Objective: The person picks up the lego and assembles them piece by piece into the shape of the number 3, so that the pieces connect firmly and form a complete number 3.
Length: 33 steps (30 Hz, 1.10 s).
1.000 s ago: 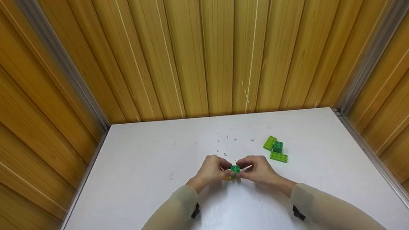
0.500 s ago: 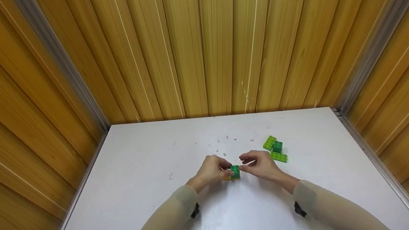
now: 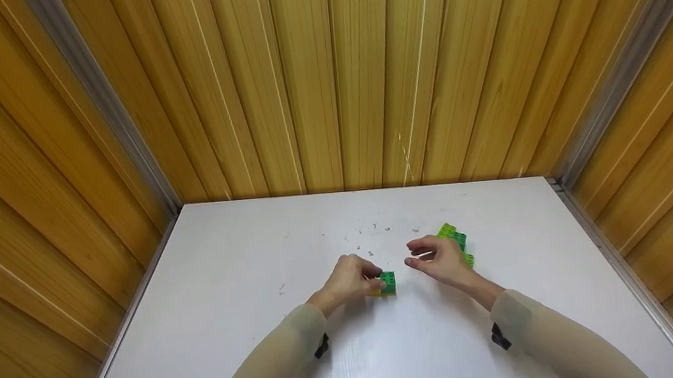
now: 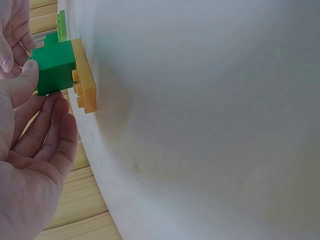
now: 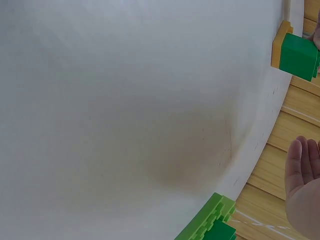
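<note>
head: my left hand (image 3: 351, 278) pinches a green toy brick (image 3: 390, 283); my right hand (image 3: 443, 259) is empty, thumb and fingers apart. left wrist: the brick's on an orange plate (image 4: 87, 77), probably light, stiff; grip flat sides. right wrist: plate rests on white table (image 5: 115, 100).

A small work booth (image 3: 643, 144) is surrounding the white desk (image 3: 226, 253): wood-look panels (image 3: 315, 81) are walling three sides, and grey metal posts (image 3: 102, 103) are framing the far corners.

Soft shadows and a pale sheen lie across the white tabletop (image 3: 228, 271).
</note>
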### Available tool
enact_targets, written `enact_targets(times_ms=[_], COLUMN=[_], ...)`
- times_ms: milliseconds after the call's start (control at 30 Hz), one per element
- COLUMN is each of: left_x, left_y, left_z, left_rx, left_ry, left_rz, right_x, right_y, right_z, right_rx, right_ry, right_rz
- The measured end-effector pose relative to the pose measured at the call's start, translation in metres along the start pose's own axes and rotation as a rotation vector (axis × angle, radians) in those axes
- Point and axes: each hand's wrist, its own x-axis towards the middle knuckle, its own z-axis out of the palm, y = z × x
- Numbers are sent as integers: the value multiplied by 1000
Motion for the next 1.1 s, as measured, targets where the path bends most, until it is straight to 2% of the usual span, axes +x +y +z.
enact_targets(times_ms=[267, 533, 800, 1100], left_x=[0, -1, -1, 0], left_y=[1, 1, 1, 2], left_z=[1, 1, 0, 0], left_rx=[6, -6, -17, 1], left_ry=[1, 7, 8, 10], left_rz=[-28, -21, 15, 12], right_x=[4, 7, 12, 21], right_y=[3, 11, 17, 26], right_z=[-13, -26, -40, -55], right_rx=[-123, -131, -202, -308], right_ry=[32, 76, 122, 89], right_rz=[-3, -10, 2, 68])
